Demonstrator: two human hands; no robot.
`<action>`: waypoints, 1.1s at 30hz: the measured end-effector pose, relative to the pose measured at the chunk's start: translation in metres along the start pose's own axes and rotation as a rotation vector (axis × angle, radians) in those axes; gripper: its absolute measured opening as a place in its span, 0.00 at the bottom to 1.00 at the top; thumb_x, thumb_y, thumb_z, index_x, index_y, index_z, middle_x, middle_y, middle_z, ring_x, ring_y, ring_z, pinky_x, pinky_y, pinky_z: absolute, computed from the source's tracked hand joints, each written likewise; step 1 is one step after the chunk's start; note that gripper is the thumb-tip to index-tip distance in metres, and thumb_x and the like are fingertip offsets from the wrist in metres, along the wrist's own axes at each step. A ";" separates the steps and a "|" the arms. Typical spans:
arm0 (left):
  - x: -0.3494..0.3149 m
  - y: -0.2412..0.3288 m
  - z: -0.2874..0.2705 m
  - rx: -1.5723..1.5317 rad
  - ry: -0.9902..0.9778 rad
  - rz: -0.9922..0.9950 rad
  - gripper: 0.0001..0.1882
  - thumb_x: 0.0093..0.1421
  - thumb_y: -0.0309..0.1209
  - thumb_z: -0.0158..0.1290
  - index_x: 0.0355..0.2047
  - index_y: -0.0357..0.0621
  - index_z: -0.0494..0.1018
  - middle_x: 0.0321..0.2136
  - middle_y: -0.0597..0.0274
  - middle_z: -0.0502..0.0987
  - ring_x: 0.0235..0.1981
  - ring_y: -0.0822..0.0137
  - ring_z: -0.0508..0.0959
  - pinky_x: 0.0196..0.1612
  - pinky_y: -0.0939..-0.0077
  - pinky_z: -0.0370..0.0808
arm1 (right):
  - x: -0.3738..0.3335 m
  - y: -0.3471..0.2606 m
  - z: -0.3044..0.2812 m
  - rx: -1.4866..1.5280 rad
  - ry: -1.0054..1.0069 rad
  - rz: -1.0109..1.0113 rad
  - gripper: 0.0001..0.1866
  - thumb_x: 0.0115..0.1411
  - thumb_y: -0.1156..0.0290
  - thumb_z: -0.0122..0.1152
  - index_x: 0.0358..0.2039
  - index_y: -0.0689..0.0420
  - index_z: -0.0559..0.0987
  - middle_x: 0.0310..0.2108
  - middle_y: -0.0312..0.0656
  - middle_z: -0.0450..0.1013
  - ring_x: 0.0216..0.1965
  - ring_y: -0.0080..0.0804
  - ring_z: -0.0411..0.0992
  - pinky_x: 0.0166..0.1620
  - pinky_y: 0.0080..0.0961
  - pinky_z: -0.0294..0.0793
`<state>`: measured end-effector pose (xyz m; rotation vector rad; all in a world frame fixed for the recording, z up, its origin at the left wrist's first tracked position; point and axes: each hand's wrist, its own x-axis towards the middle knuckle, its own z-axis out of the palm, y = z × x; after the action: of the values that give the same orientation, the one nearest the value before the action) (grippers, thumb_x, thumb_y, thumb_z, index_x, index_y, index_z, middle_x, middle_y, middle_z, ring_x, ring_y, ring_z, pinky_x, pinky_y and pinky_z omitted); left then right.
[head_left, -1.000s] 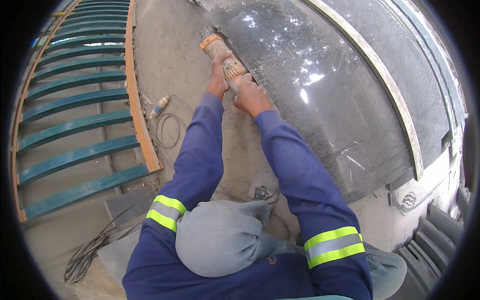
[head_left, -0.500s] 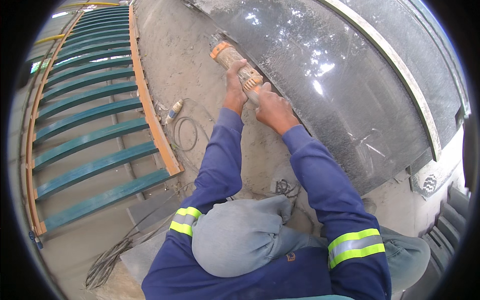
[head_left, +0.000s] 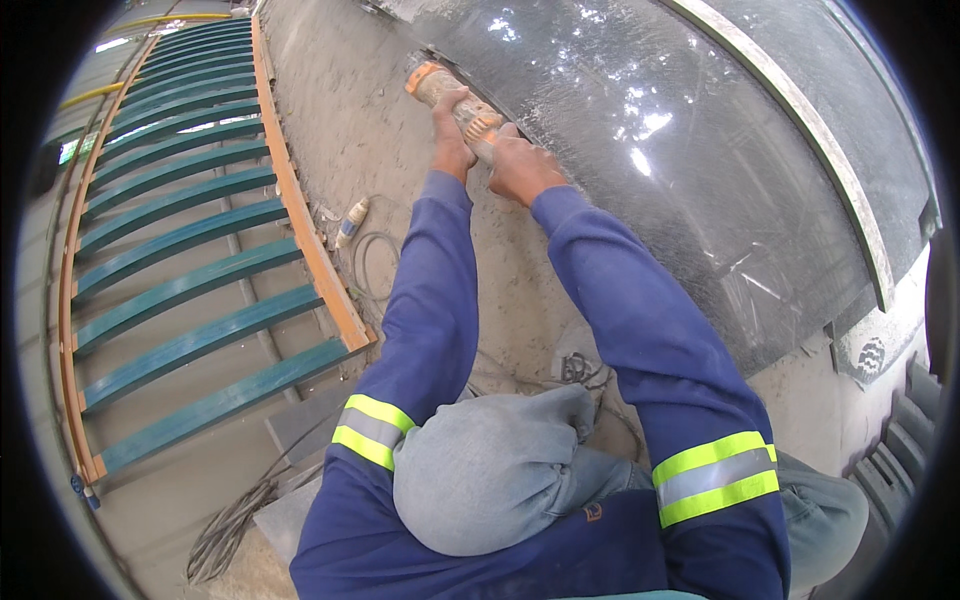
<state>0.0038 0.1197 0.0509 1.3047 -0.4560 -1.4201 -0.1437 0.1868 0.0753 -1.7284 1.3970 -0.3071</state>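
At the edge of a dark, glossy, dust-streaked stone slab (head_left: 700,170), both hands are gripping an orange cylindrical power grinder (head_left: 452,98): left hand (head_left: 450,140) fingers are wrapping its body, right hand (head_left: 522,165) fingers are closing around its rear. Gritty dusty floor (head_left: 340,110) is lying alongside.

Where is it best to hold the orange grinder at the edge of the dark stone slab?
Probably as it is held here: the left hand and right hand wrap the long body of the orange angle grinder from the rear, both behind its head. The head meets the dark slab at its edge, so that end is best left free.
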 end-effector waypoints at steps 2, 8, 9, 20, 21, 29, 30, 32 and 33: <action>0.002 0.000 0.002 -0.010 -0.003 -0.019 0.24 0.54 0.40 0.55 0.44 0.35 0.65 0.32 0.48 0.74 0.29 0.49 0.80 0.36 0.52 0.82 | 0.001 0.000 -0.002 0.006 -0.007 0.017 0.28 0.53 0.72 0.64 0.51 0.68 0.65 0.45 0.58 0.78 0.49 0.53 0.78 0.52 0.42 0.77; -0.028 -0.004 0.010 -0.017 0.002 -0.033 0.18 0.52 0.36 0.56 0.40 0.40 0.67 0.28 0.54 0.73 0.25 0.56 0.79 0.32 0.56 0.82 | -0.028 0.007 0.002 0.076 0.042 -0.051 0.21 0.54 0.73 0.61 0.45 0.68 0.65 0.41 0.68 0.76 0.45 0.62 0.77 0.49 0.48 0.76; -0.041 -0.005 0.015 -0.017 -0.008 -0.025 0.18 0.52 0.36 0.56 0.40 0.40 0.67 0.28 0.54 0.73 0.25 0.57 0.78 0.31 0.57 0.82 | -0.036 0.008 0.000 0.073 0.032 -0.046 0.21 0.54 0.73 0.61 0.44 0.68 0.65 0.40 0.68 0.76 0.45 0.62 0.77 0.49 0.49 0.76; -0.069 -0.018 0.023 -0.028 -0.010 -0.013 0.17 0.53 0.36 0.55 0.39 0.39 0.67 0.27 0.54 0.72 0.23 0.56 0.78 0.29 0.58 0.82 | -0.063 0.017 -0.003 0.051 0.032 -0.053 0.20 0.53 0.74 0.60 0.42 0.67 0.64 0.37 0.68 0.77 0.42 0.63 0.78 0.45 0.51 0.77; -0.064 -0.016 0.020 -0.014 -0.024 -0.005 0.19 0.54 0.37 0.55 0.40 0.38 0.66 0.27 0.52 0.73 0.25 0.55 0.79 0.31 0.56 0.83 | -0.059 0.017 -0.003 0.051 0.028 -0.062 0.19 0.54 0.75 0.60 0.42 0.67 0.64 0.37 0.68 0.76 0.42 0.63 0.78 0.46 0.51 0.77; -0.008 -0.007 -0.001 -0.019 -0.015 0.027 0.22 0.53 0.38 0.56 0.43 0.38 0.66 0.30 0.51 0.73 0.28 0.51 0.79 0.35 0.53 0.82 | -0.014 0.008 0.004 0.081 0.057 -0.080 0.18 0.54 0.75 0.58 0.43 0.68 0.65 0.40 0.69 0.76 0.46 0.62 0.77 0.49 0.49 0.76; -0.004 -0.004 -0.001 -0.034 -0.007 0.011 0.21 0.53 0.38 0.57 0.42 0.39 0.67 0.30 0.52 0.74 0.28 0.53 0.79 0.34 0.53 0.81 | -0.011 0.006 0.003 0.078 0.057 -0.073 0.18 0.53 0.76 0.58 0.43 0.67 0.66 0.40 0.69 0.76 0.46 0.62 0.77 0.49 0.48 0.76; -0.001 -0.003 -0.002 -0.043 -0.001 -0.012 0.21 0.53 0.38 0.57 0.43 0.39 0.67 0.31 0.52 0.74 0.28 0.53 0.79 0.34 0.53 0.81 | -0.006 0.003 0.002 0.072 0.056 -0.059 0.18 0.53 0.76 0.58 0.43 0.67 0.66 0.41 0.69 0.76 0.46 0.62 0.77 0.49 0.48 0.76; -0.002 -0.002 -0.002 -0.038 0.000 -0.020 0.22 0.53 0.39 0.56 0.43 0.38 0.66 0.31 0.51 0.73 0.29 0.51 0.79 0.35 0.53 0.82 | -0.007 0.002 0.001 0.065 0.057 -0.059 0.18 0.53 0.76 0.58 0.43 0.67 0.66 0.41 0.68 0.76 0.46 0.62 0.77 0.49 0.48 0.76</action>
<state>0.0042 0.1225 0.0493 1.2814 -0.4150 -1.4384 -0.1472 0.1936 0.0753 -1.7214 1.3638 -0.4330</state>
